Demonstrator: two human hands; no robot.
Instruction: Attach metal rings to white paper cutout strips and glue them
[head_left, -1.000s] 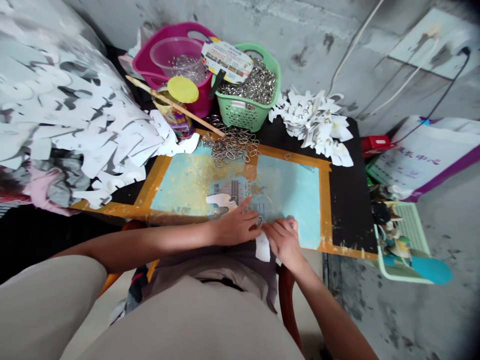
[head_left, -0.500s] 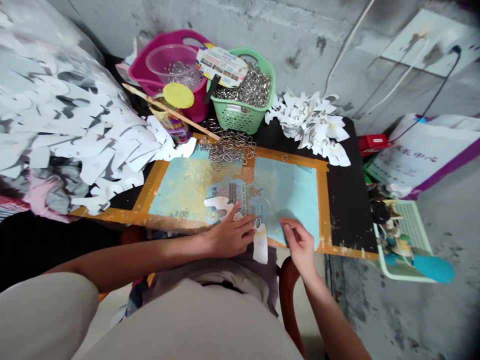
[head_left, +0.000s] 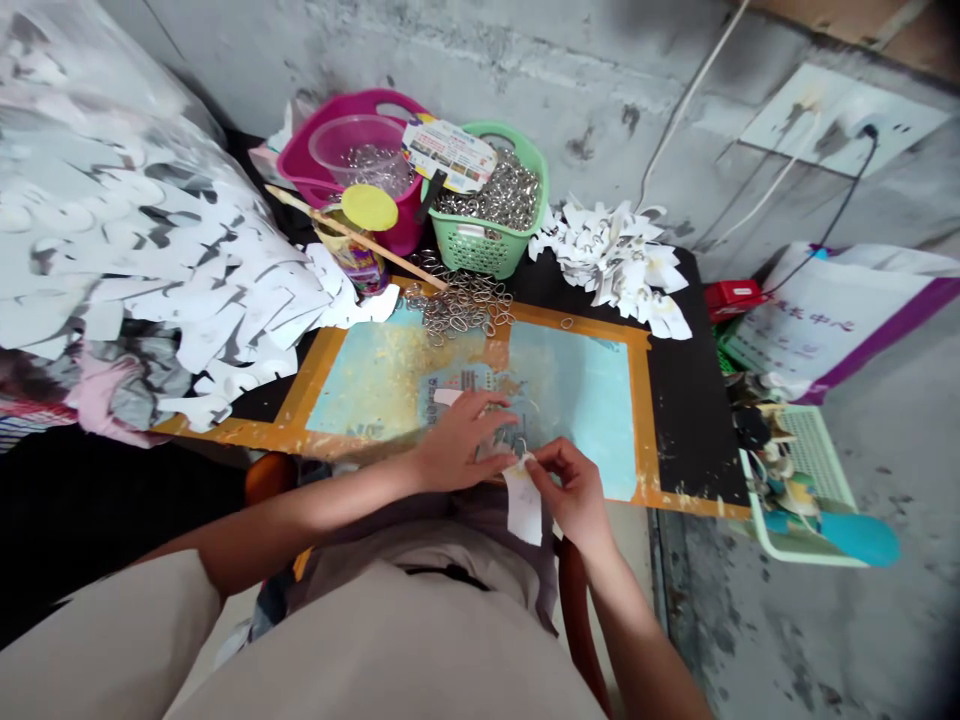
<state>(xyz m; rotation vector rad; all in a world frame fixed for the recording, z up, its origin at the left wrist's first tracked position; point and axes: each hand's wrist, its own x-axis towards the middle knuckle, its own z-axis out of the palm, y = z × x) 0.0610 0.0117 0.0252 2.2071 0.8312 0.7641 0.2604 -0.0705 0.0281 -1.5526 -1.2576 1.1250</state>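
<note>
A white cut-out piece (head_left: 524, 507) hangs over the table's front edge, with a yellowish smear near its top and a metal ring (head_left: 521, 444) at its upper end. My right hand (head_left: 576, 494) pinches this piece at its top right corner. My left hand (head_left: 463, 442) lies over the table edge with its fingers apart; its thumb reaches the piece's upper left side. Another white tip (head_left: 448, 396) pokes out beyond the left hand, the rest hidden. Beneath the hands is a printed blue-grey sheet (head_left: 480, 378). Loose metal rings (head_left: 469, 305) lie farther back.
A green basket (head_left: 480, 245) full of metal rings stands beside a magenta basket (head_left: 300, 165). A wooden stick (head_left: 360, 238) leans over a yellow-lidded tub (head_left: 364, 265). White cut-outs fill a heap (head_left: 180, 260) at left and a pile (head_left: 611, 255) at right. A pale green basket (head_left: 814, 450) sits beyond the table's right end.
My right hand has moved left and taken hold of the white piece's top corner. My left hand has lifted and curved its fingers. The view has shifted slightly.
</note>
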